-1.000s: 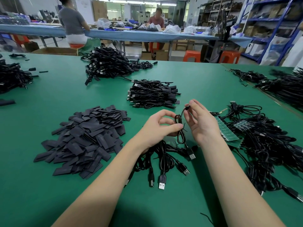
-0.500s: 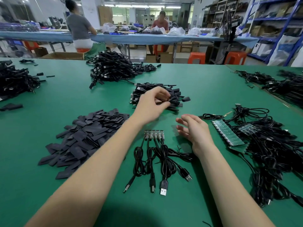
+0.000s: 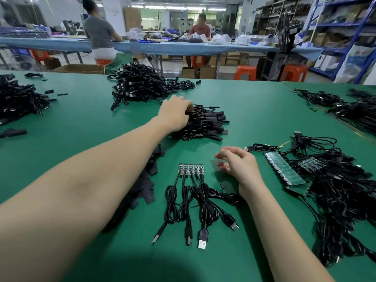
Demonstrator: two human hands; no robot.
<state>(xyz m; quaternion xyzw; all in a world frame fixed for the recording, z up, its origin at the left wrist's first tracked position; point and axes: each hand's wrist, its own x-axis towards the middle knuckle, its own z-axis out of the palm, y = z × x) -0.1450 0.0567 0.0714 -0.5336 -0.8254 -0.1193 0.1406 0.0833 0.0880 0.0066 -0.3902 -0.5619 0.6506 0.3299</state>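
Green table (image 3: 254, 110): left hand (image 3: 175, 112) lower on cable pile (image 3: 205, 125), grip unclear; right hand (image 3: 240, 165) slack.

The cable pile (image 3: 205, 124) is black, the table (image 3: 254, 110) green, the sleeves (image 3: 146, 186) dark grey, the stools (image 3: 245, 72) orange.

A second ago both hands held one coiled cable up over the near row of small boards (image 3: 191, 168), hiding it. Since then the left hand (image 3: 175, 112) has reached out to the far pile of sleeved cables (image 3: 205, 125) and now lies on it, fingertips among the cables. Whether it still grips the coiled cable cannot be told. The right hand (image 3: 240, 167) has let go and sunk, loosely curled and empty, just right of the boards.
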